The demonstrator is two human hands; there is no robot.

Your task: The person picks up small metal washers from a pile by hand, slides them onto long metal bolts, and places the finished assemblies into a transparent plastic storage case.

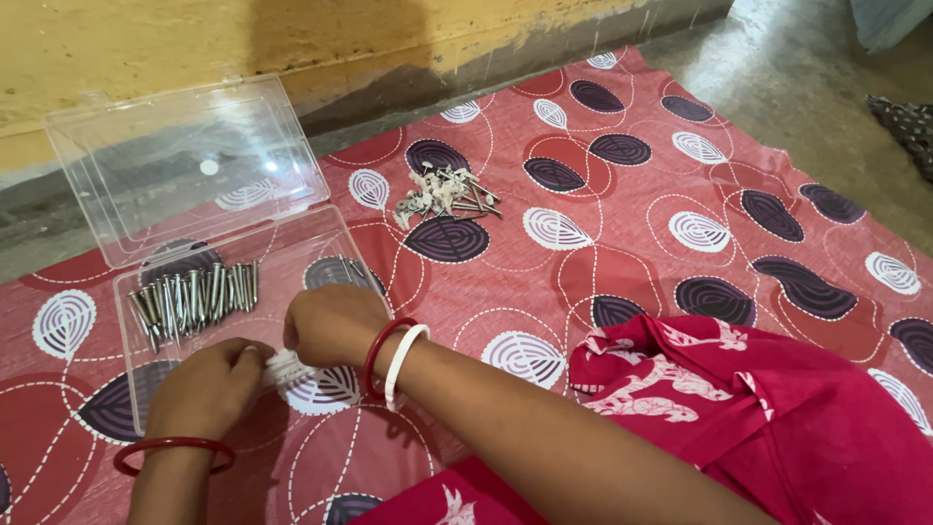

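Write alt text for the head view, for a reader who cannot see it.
Both hands, left hand and right hand, meet over small white clips in an open clear box holding a row of nails. A loose pile lies apart on the red patterned cloth.

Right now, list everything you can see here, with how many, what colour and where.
clear plastic box: one, transparent, open on the cloth at left, hinged lid laid back toward the wall
metal nails: one row, silver, inside the box
cable clips with nails: one loose pile, white and grey, on the cloth beyond the box
patterned cloth: one, red with dark and white ovals, on the concrete floor
white clips: a few, between both hands
bangles: red and white on right wrist, red on left
left hand: over the box
right hand: beside it
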